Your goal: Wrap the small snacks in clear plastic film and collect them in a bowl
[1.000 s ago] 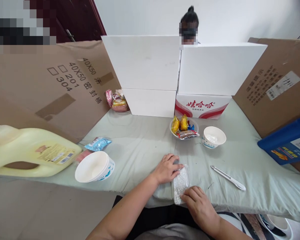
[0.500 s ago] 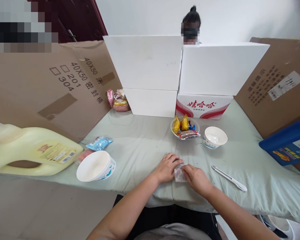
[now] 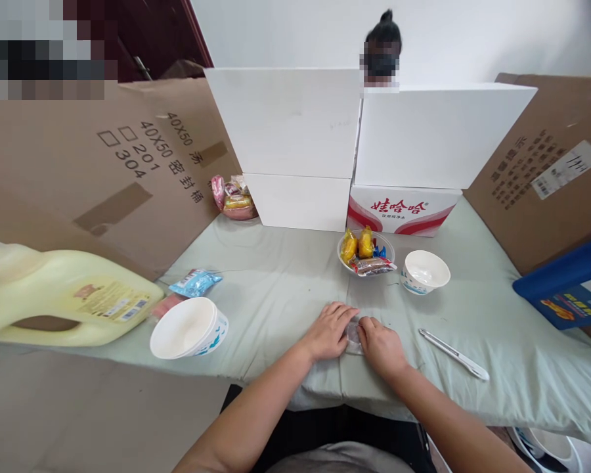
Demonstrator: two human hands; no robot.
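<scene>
A small clear plastic bag (image 3: 354,340) lies flat on the cloth between my two hands. My left hand (image 3: 329,330) rests palm down at its left edge, fingers stretched out over the far end. My right hand (image 3: 381,345) is curled, its fingertips closed on the bag's right edge. Just beyond the hands stands a clear bowl (image 3: 342,263) holding yellow-wrapped snacks (image 3: 365,243), blue-wrapped pieces and a brown snack packet (image 3: 373,265). A white paper bowl (image 3: 425,276) sits right of it. Nearer my right hand lies a white utility knife (image 3: 454,355).
White paper bowls (image 3: 211,338) stand stacked at left, beside a blue packet (image 3: 196,283) and a pale yellow jug (image 3: 103,295). White boxes (image 3: 300,197) and brown cartons (image 3: 177,177) wall the table. A blue container (image 3: 566,282) is at right; a person (image 3: 384,46) is behind the boxes.
My right hand has turned and curled more over the bag. The bag now looks flatter against the cloth. My left hand has barely shifted.
</scene>
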